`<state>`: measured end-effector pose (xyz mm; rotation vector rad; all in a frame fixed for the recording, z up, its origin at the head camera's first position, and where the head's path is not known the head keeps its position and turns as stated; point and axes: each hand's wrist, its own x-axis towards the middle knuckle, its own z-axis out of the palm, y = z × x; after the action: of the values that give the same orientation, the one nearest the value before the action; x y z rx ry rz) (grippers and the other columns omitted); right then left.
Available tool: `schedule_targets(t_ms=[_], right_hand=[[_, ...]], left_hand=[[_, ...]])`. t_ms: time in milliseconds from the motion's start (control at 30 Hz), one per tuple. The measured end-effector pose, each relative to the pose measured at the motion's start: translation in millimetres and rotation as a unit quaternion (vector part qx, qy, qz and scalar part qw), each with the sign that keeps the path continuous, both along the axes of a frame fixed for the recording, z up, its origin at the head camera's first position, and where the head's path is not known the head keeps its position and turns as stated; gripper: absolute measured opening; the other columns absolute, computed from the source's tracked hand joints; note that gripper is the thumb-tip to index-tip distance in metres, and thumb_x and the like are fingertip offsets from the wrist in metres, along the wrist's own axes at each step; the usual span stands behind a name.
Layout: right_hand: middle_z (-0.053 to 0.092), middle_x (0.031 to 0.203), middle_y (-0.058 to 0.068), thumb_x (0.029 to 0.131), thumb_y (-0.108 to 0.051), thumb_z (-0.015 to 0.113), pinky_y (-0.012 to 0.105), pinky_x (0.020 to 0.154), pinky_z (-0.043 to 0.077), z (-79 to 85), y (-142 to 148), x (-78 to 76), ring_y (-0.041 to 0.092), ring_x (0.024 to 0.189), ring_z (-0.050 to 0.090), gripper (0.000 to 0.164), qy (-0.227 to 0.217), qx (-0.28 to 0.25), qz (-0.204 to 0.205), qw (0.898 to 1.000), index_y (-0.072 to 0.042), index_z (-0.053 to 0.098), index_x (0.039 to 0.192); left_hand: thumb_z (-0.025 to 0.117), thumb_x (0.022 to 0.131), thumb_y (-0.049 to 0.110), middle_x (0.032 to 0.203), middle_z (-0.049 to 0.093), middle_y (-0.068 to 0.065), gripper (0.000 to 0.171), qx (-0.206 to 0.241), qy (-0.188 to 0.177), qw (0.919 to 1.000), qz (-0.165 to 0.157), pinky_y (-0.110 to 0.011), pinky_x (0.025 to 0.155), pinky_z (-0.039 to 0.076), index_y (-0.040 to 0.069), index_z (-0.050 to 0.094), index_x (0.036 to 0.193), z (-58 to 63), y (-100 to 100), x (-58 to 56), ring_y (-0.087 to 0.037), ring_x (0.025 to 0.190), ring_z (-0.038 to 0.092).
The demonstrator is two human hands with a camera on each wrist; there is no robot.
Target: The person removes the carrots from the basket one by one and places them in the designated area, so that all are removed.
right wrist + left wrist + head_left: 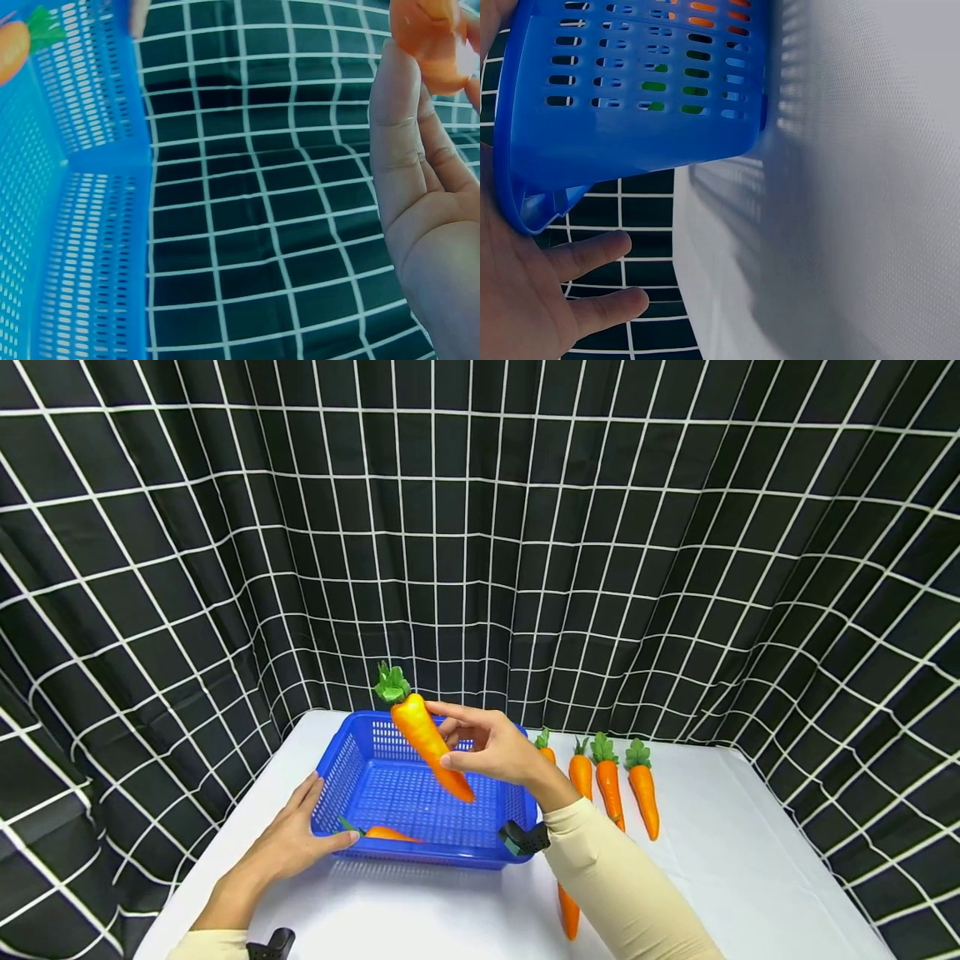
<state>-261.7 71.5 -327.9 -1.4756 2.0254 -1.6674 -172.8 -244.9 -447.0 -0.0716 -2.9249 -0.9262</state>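
Note:
My right hand pinches an orange carrot between thumb and fingers, over the blue plastic basket. The carrot is tilted, its green leafy top up to the left and its tip down to the right. Part of it shows at the top of the right wrist view, between the fingertips. At the basket's near left corner, my left hand touches the rim with its thumb in front and straight, spread fingers along the left side. Inside the basket, by the near wall, lies another carrot, partly hidden by that wall.
Right of the basket, several carrots lie on the white table, tops toward the back. My right forearm covers some of them, and one carrot tip shows below the sleeve. A black curtain with a white grid surrounds the table's back and sides.

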Motion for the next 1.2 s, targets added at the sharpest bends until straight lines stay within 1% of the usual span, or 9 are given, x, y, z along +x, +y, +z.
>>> schedule_targets(t_ms=[167,300,400,633,733,900,1067,1200], right_hand=[[0.062,0.101,0.017,0.084,0.006,0.064,0.046,0.065,0.057,3.6,13,10.6,0.034,0.095,0.064,0.064,0.005,-0.039,0.025,0.999,-0.002,0.044,0.144],[0.06,0.102,0.019,0.085,0.008,0.064,0.046,0.065,0.057,6.3,23,19.0,0.035,0.095,0.063,0.063,0.014,-0.056,0.026,0.998,0.001,0.042,0.144],[0.06,0.104,0.021,0.086,0.007,0.065,0.046,0.065,0.057,8.1,31,24.5,0.035,0.095,0.063,0.063,0.022,-0.068,0.025,0.997,0.003,0.041,0.144],[0.057,0.106,0.021,0.086,0.0,0.068,0.048,0.069,0.057,12.9,52,38.5,0.031,0.094,0.06,0.063,0.022,-0.092,-0.002,0.996,0.001,0.042,0.144],[0.055,0.106,0.022,0.086,-0.001,0.068,0.047,0.07,0.057,15.9,61,44.2,0.03,0.093,0.059,0.064,0.025,-0.107,-0.008,0.994,0.003,0.041,0.143],[0.056,0.108,0.022,0.087,-0.004,0.069,0.046,0.068,0.057,19.3,75,51.7,0.029,0.093,0.061,0.065,0.044,-0.129,-0.011,0.991,0.009,0.037,0.142],[0.057,0.111,0.02,0.087,-0.002,0.069,0.047,0.071,0.056,19.4,88,57.5,0.028,0.098,0.062,0.065,0.052,-0.144,-0.018,0.988,0.011,0.036,0.142],[0.058,0.112,0.019,0.088,-0.004,0.069,0.045,0.07,0.056,19.5,98,61.9,0.028,0.098,0.062,0.065,0.067,-0.155,-0.025,0.985,0.011,0.036,0.142]], left_hand=[[0.071,0.075,0.063,0.157,0.009,-0.021,0.116,0.001,0.001,1.0,0.0,-0.068,0.101,0.022,-0.007,0.017,0.15,-0.5,-1,1.1,-0.052,0.136,0.017],[0.072,0.076,0.061,0.157,0.009,-0.022,0.115,0.002,0.008,1.0,-0.003,-0.068,0.102,0.021,-0.008,0.017,0.15,-0.9,-2,0.8,-0.052,0.136,0.016],[0.072,0.076,0.06,0.157,0.009,-0.022,0.115,0.002,0.007,1.0,-0.004,-0.068,0.102,0.021,-0.007,0.016,0.15,-1.0,-2,0.8,-0.053,0.136,0.016],[0.072,0.076,0.06,0.157,0.008,-0.022,0.115,0.006,0.004,0.9999,-0.007,-0.068,0.102,0.021,-0.008,0.016,0.15,1.5,-1,2.1,-0.053,0.136,0.016],[0.072,0.077,0.06,0.157,0.009,-0.022,0.114,0.004,0.007,0.9999,-0.008,-0.068,0.102,0.021,-0.008,0.016,0.15,2.3,-1,2.2,-0.053,0.136,0.017],[0.072,0.077,0.059,0.157,0.01,-0.022,0.114,0.003,0.008,0.9999,-0.009,-0.068,0.102,0.022,-0.008,0.016,0.15,1.7,-1,0.9,-0.053,0.136,0.017],[0.071,0.077,0.06,0.157,0.009,-0.022,0.115,0.003,0.005,0.9999,-0.009,-0.069,0.101,0.022,-0.007,0.015,0.15,1.3,-2,0.1,-0.053,0.136,0.016],[0.071,0.076,0.062,0.157,0.008,-0.022,0.116,0.002,0.002,0.9999,-0.01,-0.069,0.101,0.022,-0.007,0.015,0.151,1.8,-1,-0.3,-0.054,0.135,0.017]])
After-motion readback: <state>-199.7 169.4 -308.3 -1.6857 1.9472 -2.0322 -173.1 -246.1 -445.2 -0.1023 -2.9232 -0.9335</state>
